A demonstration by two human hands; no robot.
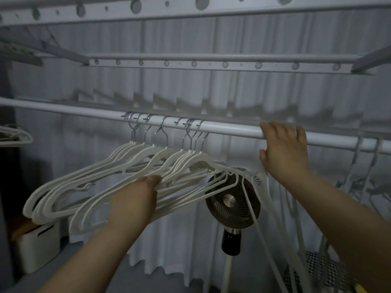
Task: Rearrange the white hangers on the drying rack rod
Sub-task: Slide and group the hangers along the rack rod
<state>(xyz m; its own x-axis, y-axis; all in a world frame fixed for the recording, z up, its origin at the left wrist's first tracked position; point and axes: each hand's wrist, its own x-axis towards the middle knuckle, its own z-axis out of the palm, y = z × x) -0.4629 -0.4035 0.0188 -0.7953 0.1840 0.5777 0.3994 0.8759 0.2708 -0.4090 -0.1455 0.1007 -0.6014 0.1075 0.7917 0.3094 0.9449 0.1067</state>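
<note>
The white hangers [118, 176] hang in a tight bunch from the drying rack rod [222, 126], their metal hooks [163, 123] crowded together on its left-of-middle stretch. Their shoulders are swung out to the left below the rod, overlapping one another. Our left hand [135, 199] reaches up under the rod into this bunch, its back toward us. Its fingertips [152, 179] touch the hangers' shoulders, but we cannot tell whether they pinch a bar or only press against it. Our right hand [283, 149] is on the rod itself, to the right of the hooks, with its fingers draped over the top and the thumb [263, 156] tucked beneath. Just under that hand a blurred white hanger [257, 210] trails downward, and it may be caught in the same hold, though the smear hides this. Farther right along the rod, two more hooks carry another hanger group [359, 166], also blurred. Below the rod, behind the bunch's right ends, stands a round fan [232, 205] on a pole. Behind the rod hangs a pleated white curtain [190, 92], and above the rod runs a rail with round holes [211, 64]. Far below the rod's left end sits a white storage box [38, 248].
</note>
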